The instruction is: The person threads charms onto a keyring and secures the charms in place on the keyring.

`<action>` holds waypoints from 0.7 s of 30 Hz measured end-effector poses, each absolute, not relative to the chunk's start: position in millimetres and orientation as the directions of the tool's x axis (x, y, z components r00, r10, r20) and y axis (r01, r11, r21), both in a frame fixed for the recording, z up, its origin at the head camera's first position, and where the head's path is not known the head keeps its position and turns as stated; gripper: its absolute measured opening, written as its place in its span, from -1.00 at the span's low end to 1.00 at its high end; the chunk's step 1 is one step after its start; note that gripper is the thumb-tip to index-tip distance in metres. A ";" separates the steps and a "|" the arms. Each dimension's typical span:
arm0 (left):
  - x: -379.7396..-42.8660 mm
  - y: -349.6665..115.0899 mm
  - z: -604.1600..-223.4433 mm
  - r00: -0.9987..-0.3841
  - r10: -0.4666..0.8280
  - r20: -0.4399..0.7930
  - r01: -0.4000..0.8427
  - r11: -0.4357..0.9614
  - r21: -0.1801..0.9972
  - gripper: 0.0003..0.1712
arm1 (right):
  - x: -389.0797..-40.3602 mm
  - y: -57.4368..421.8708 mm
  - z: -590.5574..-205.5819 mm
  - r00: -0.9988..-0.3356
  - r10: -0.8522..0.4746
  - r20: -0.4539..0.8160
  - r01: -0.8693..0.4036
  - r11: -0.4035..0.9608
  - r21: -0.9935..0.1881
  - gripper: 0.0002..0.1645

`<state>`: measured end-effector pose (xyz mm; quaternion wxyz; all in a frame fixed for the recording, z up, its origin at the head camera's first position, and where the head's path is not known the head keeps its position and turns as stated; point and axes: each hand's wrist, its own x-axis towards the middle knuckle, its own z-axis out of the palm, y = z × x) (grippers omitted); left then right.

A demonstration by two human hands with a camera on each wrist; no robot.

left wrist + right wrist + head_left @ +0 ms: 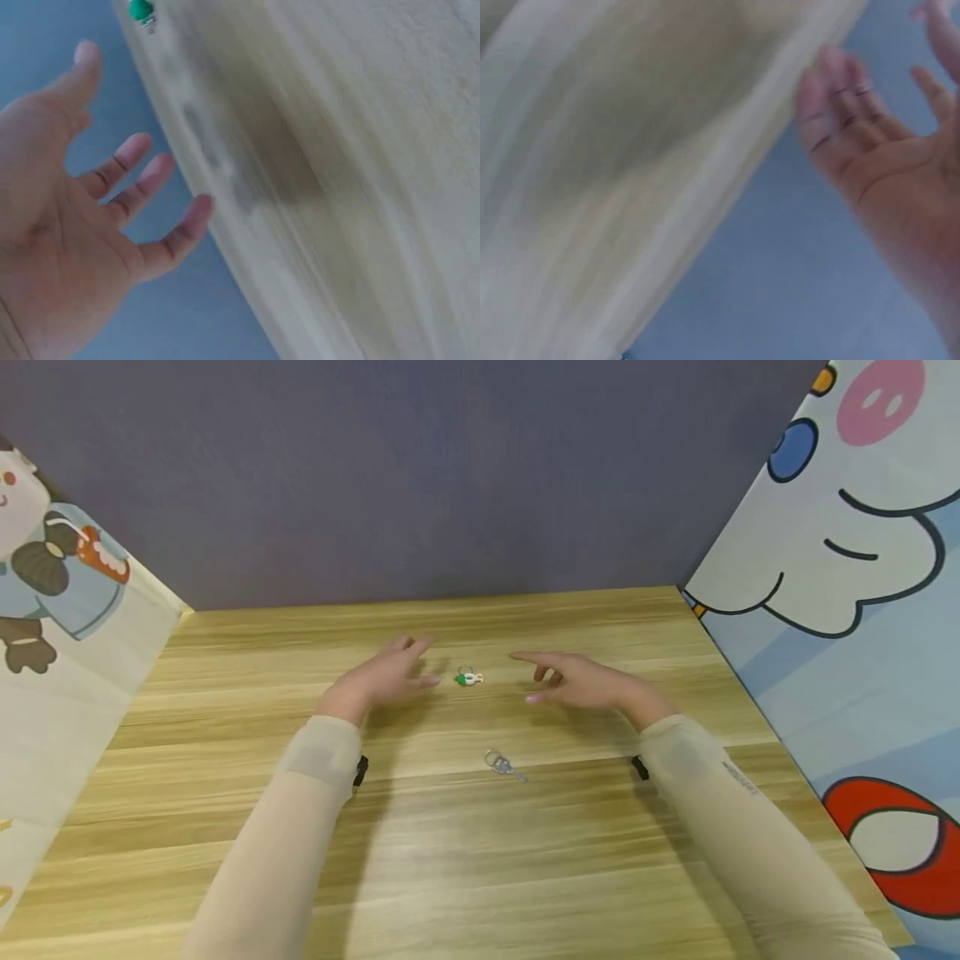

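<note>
Between the two hands, on the wooden tabletop, lies a small keychain charm (469,678) in green and white with a metal ring; its green part also shows at the top of the left wrist view. Nearer the person, a silver key (507,766) on a ring lies flat. To the left of the charm hovers the left hand (382,677), fingers spread and relaxed, holding nothing. On the charm's other side is the right hand (581,681), its index finger extended toward the charm, the others loosely bent around nothing. Neither hand touches the charm or the key.
The wooden table (465,877) meets a grey-blue panel (435,485) at its far edge. Cartoon-printed walls stand at the left (67,693) and right (840,685). Light sleeves cover both forearms, with small black pieces at the wrists.
</note>
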<state>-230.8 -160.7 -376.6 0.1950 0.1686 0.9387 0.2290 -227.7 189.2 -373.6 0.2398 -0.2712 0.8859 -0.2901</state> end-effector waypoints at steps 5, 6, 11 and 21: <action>-244.3 -149.4 -382.8 -0.837 0.477 -0.268 0.312 0.819 0.481 -0.24 | -225.6 176.5 -387.6 -0.652 -0.693 -0.307 -0.301 0.608 -0.734 -0.11; -247.0 -147.4 -384.1 -0.830 0.486 -0.273 0.321 0.816 0.480 -0.27 | -225.1 173.9 -390.4 -0.634 -0.707 -0.314 -0.294 0.596 -0.747 -0.13; -256.8 -139.1 -388.4 -0.796 0.506 -0.331 0.336 0.825 0.454 -0.35 | -221.9 158.9 -402.1 -0.549 -0.755 -0.358 -0.267 0.564 -0.781 -0.21; -263.2 -133.2 -397.4 -0.779 0.492 -0.388 0.321 0.845 0.427 -0.48 | -215.1 136.1 -413.5 -0.439 -0.800 -0.410 -0.248 0.546 -0.800 -0.38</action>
